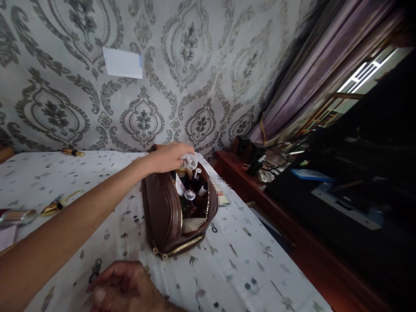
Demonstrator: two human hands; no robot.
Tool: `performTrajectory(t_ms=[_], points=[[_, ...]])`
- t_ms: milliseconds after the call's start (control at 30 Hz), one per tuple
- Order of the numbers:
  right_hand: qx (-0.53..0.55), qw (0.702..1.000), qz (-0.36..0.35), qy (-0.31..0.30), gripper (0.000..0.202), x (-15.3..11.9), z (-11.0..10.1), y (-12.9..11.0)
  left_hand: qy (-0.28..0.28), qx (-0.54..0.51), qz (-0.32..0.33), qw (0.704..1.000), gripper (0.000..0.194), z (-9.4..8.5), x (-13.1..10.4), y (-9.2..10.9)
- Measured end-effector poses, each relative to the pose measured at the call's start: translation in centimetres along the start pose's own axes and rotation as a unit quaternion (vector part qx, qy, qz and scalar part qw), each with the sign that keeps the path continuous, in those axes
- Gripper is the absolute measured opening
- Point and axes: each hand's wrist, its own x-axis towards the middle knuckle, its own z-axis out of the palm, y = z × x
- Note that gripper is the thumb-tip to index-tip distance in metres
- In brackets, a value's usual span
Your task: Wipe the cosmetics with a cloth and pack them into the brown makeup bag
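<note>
On the table (247, 260), which is covered by a white cloth printed with small grey and dark motifs, a brown leather bag (164, 212) stands upright near the far right edge, its main zip drawn open and a second gold zip running closed along its lower front. Behind the table rises a wall in grey damask wallpaper (195, 65) bearing a pale rectangular slip of paper (122, 63), with purple curtains (312, 69) hanging at the right. Inside the bag's open mouth stand several cosmetic bottles (190, 195) with clear and silver caps, packed close together. The left hand (169, 157) extends from the lower left across the cloth and sits directly over the bag's opening, fingers curled shut around a small pale item (189, 161), possibly a bottle cap or a wad of tissue; the view is too blurred to identify it. The right hand (125, 286) rests at the bottom edge of the view, near the bag's front corner but clear of it, fingers loosely curled and holding nothing visible. At the left edge lie a metallic tube (17, 216) and a gold-coloured clip (58, 204), well apart from the bag. A gold lipstick (73, 152) lies by the wall.
</note>
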Motion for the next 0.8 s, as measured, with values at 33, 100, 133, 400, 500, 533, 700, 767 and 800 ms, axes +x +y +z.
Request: performTrajectory(t_ms=[33,100,133,400,500,533,700,767,800], points=[[0.001,1.000,0.000,0.001,0.067,0.0,0.0,0.0,-0.002,0.010,0.005,1.000,0.044,0.4,0.0,0.0],[0.004,1.000,-0.004,0.008,0.066,0.0,0.0,0.0,0.001,0.015,0.003,1.000,0.046,0.8,0.0,0.0],[0.004,1.000,-0.006,0.009,0.066,0.0,0.0,0.1,0.001,0.010,-0.001,1.000,0.046,0.9,-0.1,-0.1],[-0.006,1.000,0.008,0.011,0.070,-0.3,0.2,-0.6,-0.041,-0.024,-0.032,0.998,0.043,0.5,0.1,0.1],[-0.010,1.000,0.011,0.008,0.070,-0.6,0.3,-0.8,-0.056,-0.019,-0.037,0.998,0.043,0.4,0.3,0.3],[-0.010,1.000,0.009,0.010,0.070,-0.6,0.3,-0.7,-0.059,-0.021,-0.036,0.997,0.042,0.4,0.3,0.3],[-0.002,0.998,-0.014,0.063,0.073,0.1,0.2,0.9,-0.031,-0.077,-0.050,0.995,0.036,-0.3,-0.2,-0.3],[-0.002,0.996,-0.014,0.084,0.075,0.6,0.2,1.6,0.018,-0.103,-0.059,0.993,0.031,-0.7,-0.4,-0.8],[-0.002,0.996,-0.012,0.086,0.075,0.8,0.1,1.8,0.048,-0.115,-0.064,0.990,0.030,-0.8,-0.5,-1.0]])
